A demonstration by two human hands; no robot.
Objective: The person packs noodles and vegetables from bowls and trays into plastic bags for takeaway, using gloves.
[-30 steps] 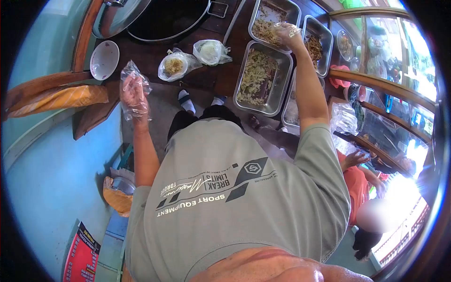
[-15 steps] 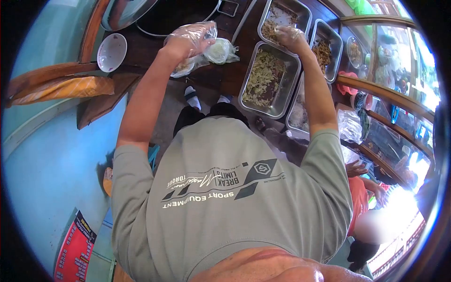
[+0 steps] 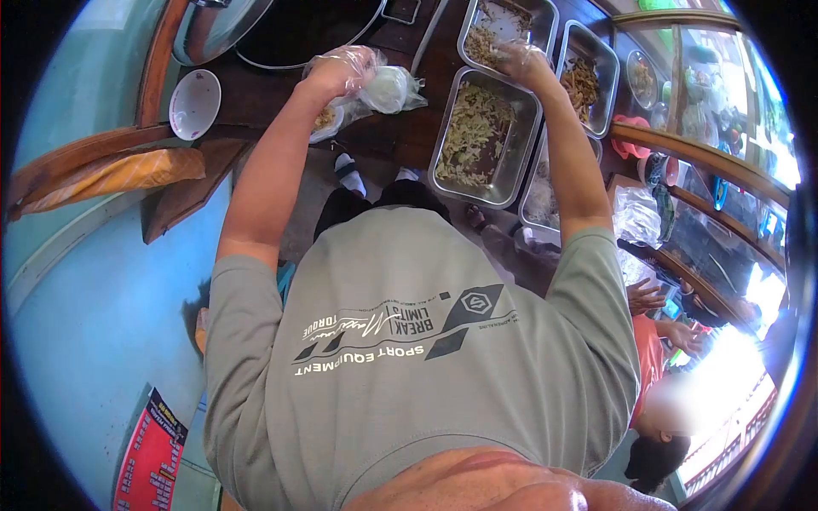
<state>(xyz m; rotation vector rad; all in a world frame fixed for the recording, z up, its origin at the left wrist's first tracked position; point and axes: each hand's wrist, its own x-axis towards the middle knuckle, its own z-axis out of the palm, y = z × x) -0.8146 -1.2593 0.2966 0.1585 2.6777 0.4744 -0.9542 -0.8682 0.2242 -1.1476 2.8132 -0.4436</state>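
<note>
My left hand [image 3: 342, 71], in a clear plastic glove, is closed with curled fingers. It is above a food-filled clear wrapper [image 3: 327, 122] and beside a white round bundle in clear plastic [image 3: 388, 90]. What the fingers hold, if anything, is hidden. My right hand [image 3: 522, 65], also gloved, reaches into a metal tray [image 3: 535, 20] of brown shredded food [image 3: 482, 44]. Its fingers are bunched at the food, their tips out of sight. Nearer me stands a metal tray [image 3: 514, 189] of pale green shredded vegetables [image 3: 474, 136].
Another tray [image 3: 607, 102] of brown food lies right of my right arm, and one with pale contents [image 3: 542, 196] below it. A white bowl [image 3: 195, 105] and large dark pot [image 3: 307, 30] sit left. Glass-fronted wooden shelving borders the right; a person in red [image 3: 649, 366] is beyond.
The whole view has shifted slightly. Both my hands stay at nearly the same places, the right one still at the brown food. The other person's hands have moved a little.
</note>
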